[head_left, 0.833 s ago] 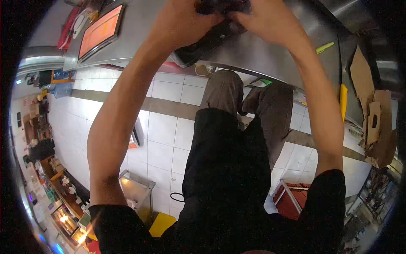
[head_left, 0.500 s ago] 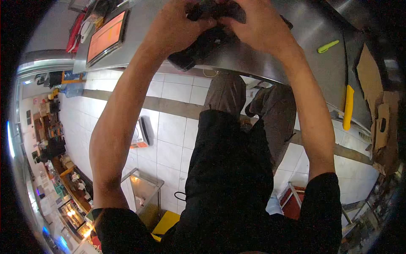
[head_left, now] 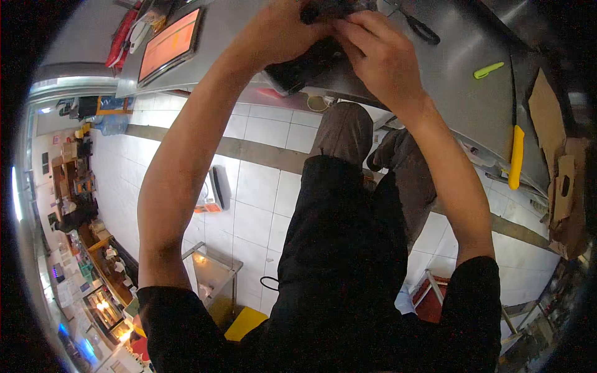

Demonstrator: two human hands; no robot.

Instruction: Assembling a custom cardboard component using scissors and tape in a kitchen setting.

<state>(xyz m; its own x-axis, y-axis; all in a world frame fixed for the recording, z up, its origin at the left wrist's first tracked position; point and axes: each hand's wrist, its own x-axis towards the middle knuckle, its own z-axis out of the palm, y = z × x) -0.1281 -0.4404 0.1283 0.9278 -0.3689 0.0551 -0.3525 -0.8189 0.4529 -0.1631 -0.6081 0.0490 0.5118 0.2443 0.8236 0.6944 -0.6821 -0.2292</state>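
At the table's near edge, my left hand [head_left: 289,31] is closed round a dark, bulky object [head_left: 333,9], whose upper part is cut off by the picture's top. My right hand [head_left: 384,62] reaches in from the other side, its thumb and fingers pinched together against that object. Whatever lies between those right fingertips is too small or hidden to make out. Below both hands a black, blocky thing [head_left: 289,76] juts over the table's edge; whether it is part of the held object I cannot tell.
On the metal table [head_left: 457,93] are a tablet [head_left: 169,46] with an orange screen, a black looped handle [head_left: 423,29], a lime-green marker [head_left: 489,70] and a yellow-handled tool [head_left: 515,157]. Torn cardboard [head_left: 563,186] stands at the right. A metal-framed stand [head_left: 214,273] is at lower left.
My right hand has shifted down and right, its fingers now pinched, uncovering the black looped handle. My left hand stays on the dark object. The whole view has shifted slightly.
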